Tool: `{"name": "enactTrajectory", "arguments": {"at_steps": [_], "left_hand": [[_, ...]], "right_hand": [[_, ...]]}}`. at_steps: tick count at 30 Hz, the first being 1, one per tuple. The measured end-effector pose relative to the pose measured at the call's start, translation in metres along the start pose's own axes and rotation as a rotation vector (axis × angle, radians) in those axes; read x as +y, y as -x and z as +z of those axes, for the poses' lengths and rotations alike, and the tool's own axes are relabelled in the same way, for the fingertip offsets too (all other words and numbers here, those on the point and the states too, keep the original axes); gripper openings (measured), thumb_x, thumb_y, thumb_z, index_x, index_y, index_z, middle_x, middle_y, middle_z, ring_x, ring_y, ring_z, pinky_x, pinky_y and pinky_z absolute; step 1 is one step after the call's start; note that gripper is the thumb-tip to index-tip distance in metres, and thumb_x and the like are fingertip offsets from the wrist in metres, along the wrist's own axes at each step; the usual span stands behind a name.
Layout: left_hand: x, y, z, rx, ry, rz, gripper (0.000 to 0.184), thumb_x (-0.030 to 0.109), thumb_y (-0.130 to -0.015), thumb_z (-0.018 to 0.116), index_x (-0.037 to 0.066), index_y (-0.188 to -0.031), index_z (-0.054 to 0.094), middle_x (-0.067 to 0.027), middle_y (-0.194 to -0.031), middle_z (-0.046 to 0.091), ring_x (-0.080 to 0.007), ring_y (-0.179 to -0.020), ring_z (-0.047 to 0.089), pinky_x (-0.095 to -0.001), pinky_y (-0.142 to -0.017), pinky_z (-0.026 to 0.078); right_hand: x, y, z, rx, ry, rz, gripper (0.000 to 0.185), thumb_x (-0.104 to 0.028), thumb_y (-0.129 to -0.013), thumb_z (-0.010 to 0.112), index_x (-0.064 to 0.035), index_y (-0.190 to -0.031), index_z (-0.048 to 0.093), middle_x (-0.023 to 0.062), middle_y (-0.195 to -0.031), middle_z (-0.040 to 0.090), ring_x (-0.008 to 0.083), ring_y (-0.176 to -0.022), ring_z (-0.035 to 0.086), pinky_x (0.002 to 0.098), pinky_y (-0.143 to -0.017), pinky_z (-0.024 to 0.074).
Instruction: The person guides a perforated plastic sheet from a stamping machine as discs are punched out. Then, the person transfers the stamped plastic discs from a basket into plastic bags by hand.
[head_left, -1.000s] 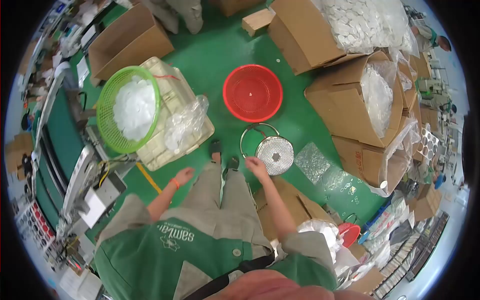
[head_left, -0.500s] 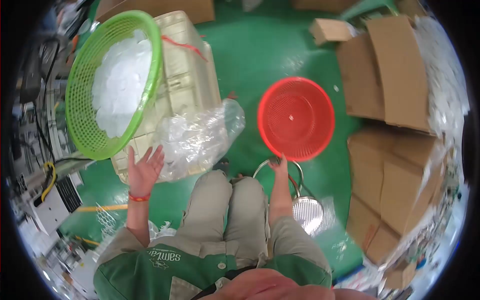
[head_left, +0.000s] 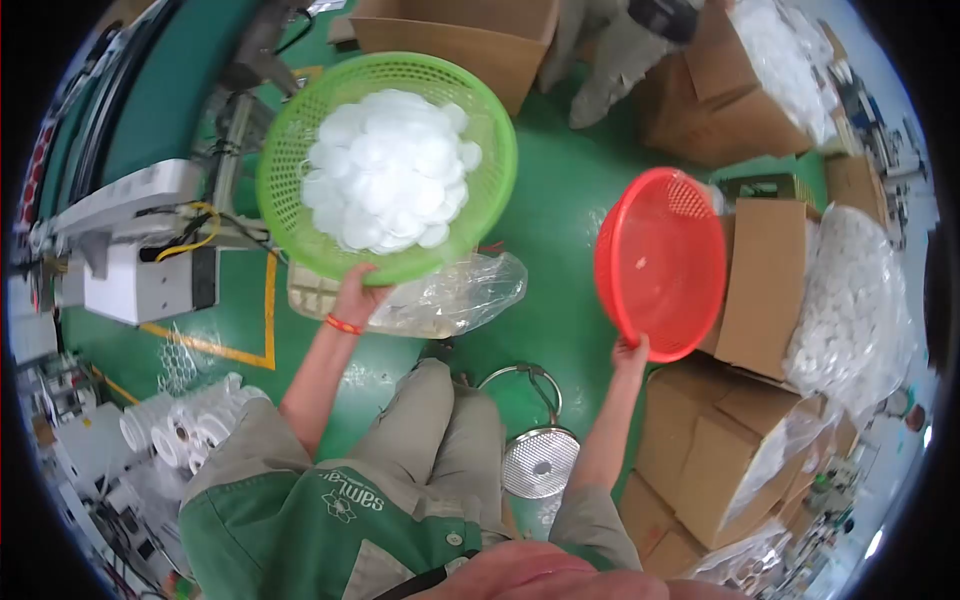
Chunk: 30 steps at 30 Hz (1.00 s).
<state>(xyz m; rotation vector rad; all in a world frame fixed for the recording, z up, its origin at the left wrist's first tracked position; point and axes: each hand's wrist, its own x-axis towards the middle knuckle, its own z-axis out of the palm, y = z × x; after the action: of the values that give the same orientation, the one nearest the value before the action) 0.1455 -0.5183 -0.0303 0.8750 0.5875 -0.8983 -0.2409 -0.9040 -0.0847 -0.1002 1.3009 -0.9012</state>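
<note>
My left hand [head_left: 357, 297] is closed on the near rim of a green plastic basket [head_left: 498, 195]. A heap of thin, round white pieces [head_left: 390, 175] lies in the basket. Under it, a cream-coloured crate and a clear plastic bag [head_left: 470, 290] show in part. On the right, my right hand [head_left: 630, 354] grips the lower rim of a red plastic basket [head_left: 655, 260], which is tilted and has a small pale speck inside. The undersides of both rims hide some of my fingers.
A round metal stool [head_left: 541, 462] stands on the green floor by my knees. Cardboard boxes [head_left: 700, 450] and bagged white parts [head_left: 850, 310] line the right side. Machinery [head_left: 150, 280] stands at the left, an open carton [head_left: 460, 40] ahead. Another person's legs [head_left: 610, 70] show at the top.
My left hand, open below the green basket before, now holds its rim. The red basket has moved right and tilted with my right hand. The view has shifted.
</note>
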Motion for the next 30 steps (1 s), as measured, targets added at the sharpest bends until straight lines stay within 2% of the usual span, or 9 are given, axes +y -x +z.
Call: {"name": "enactTrajectory", "arguments": {"at_steps": [2,7,12,18,22,26,27,28,30], "left_hand": [[-0.019,0.04,0.009,0.014,-0.146,-0.032,0.022,0.01,-0.078,0.05,-0.001,-0.096,0.048,-0.0136,-0.093,0.054,-0.0242,-0.083,0.057,-0.0344,-0.069,0.053],[-0.051,0.114,0.046,-0.08,-0.377,-0.263,0.033,0.014,-0.076,0.055,0.002,-0.106,0.047,-0.0085,-0.1,0.055,-0.021,-0.087,0.058,-0.0346,-0.072,0.051],[-0.12,0.144,0.054,-0.175,-0.397,-0.488,0.028,0.015,-0.075,0.055,0.002,-0.1,0.052,-0.009,-0.091,0.059,-0.0209,-0.078,0.061,-0.0331,-0.064,0.054],[-0.187,0.173,0.003,-0.296,-0.576,-0.764,0.036,0.017,-0.068,0.059,0.0,-0.099,0.053,-0.0106,-0.09,0.058,-0.0205,-0.078,0.061,-0.0334,-0.065,0.053],[-0.192,0.187,-0.016,-0.38,-0.76,-0.689,0.037,0.018,-0.067,0.059,0.002,-0.099,0.053,-0.0089,-0.085,0.058,-0.0187,-0.072,0.059,-0.0326,-0.057,0.051],[-0.155,0.18,-0.018,-0.611,-0.91,-0.518,0.038,0.021,-0.067,0.057,0.002,-0.1,0.053,-0.0076,-0.084,0.058,-0.0182,-0.07,0.058,-0.0302,-0.055,0.048],[-0.131,0.185,-0.002,-0.615,-1.042,-0.541,0.038,0.022,-0.068,0.057,0.002,-0.1,0.054,-0.0076,-0.083,0.058,-0.0173,-0.069,0.057,-0.0288,-0.054,0.047],[-0.132,0.181,-0.013,-0.587,-1.081,-0.586,0.037,0.02,-0.069,0.057,0.001,-0.101,0.053,-0.0072,-0.084,0.059,-0.0164,-0.071,0.058,-0.0274,-0.054,0.047],[-0.124,0.179,-0.018,-0.553,-1.088,-0.653,0.037,0.02,-0.07,0.058,0.001,-0.101,0.053,-0.0069,-0.085,0.06,-0.0161,-0.073,0.059,-0.0272,-0.057,0.049]], "right_hand": [[-0.045,0.048,0.071,-0.287,0.083,-0.262,0.017,-0.01,-0.079,0.054,-0.001,-0.094,0.051,0.0079,-0.084,0.059,0.0172,-0.068,0.059,0.0273,-0.059,0.0526],[-0.111,0.143,0.26,-0.377,0.741,-0.322,0.024,-0.015,-0.076,0.061,-0.0032,-0.095,0.053,0.0049,-0.079,0.059,0.0127,-0.06,0.056,0.0198,-0.048,0.047],[0.008,0.185,0.337,-0.541,0.918,-0.417,0.023,-0.009,-0.07,0.061,-0.0117,-0.093,0.054,0.0057,-0.08,0.056,0.0145,-0.057,0.054,0.023,-0.044,0.0441],[0.225,0.142,0.311,-0.498,0.978,-0.132,0.014,-0.013,-0.066,0.062,-0.0047,-0.072,0.053,0.0015,-0.056,0.05,0.0096,-0.037,0.042,0.0228,-0.032,0.0328],[0.316,0.142,0.288,-0.719,0.88,0.186,0.03,-0.01,-0.076,0.059,-0.0028,-0.103,0.049,0.0084,-0.092,0.058,0.0155,-0.075,0.058,0.0257,-0.053,0.047],[0.323,0.152,0.253,-0.486,0.815,0.157,0.065,-0.01,-0.075,0.062,-0.0051,-0.129,0.028,0.0125,-0.11,0.049,0.0236,-0.09,0.055,0.0322,-0.067,0.0489],[0.317,0.148,0.234,-0.584,0.994,-0.03,0.073,-0.009,-0.073,0.062,-0.0059,-0.133,0.02,0.0155,-0.12,0.042,0.0257,-0.099,0.051,0.0353,-0.074,0.0469],[0.299,0.172,0.227,-0.525,1.301,-0.203,0.07,-0.01,-0.071,0.063,-0.0045,-0.13,0.027,0.0165,-0.121,0.043,0.0227,-0.105,0.048,0.035,-0.078,0.045],[0.26,0.232,0.2,-0.62,1.288,-0.311,0.059,-0.012,-0.072,0.064,-0.0037,-0.124,0.038,0.0143,-0.113,0.051,0.0184,-0.097,0.052,0.031,-0.076,0.0449]]}}
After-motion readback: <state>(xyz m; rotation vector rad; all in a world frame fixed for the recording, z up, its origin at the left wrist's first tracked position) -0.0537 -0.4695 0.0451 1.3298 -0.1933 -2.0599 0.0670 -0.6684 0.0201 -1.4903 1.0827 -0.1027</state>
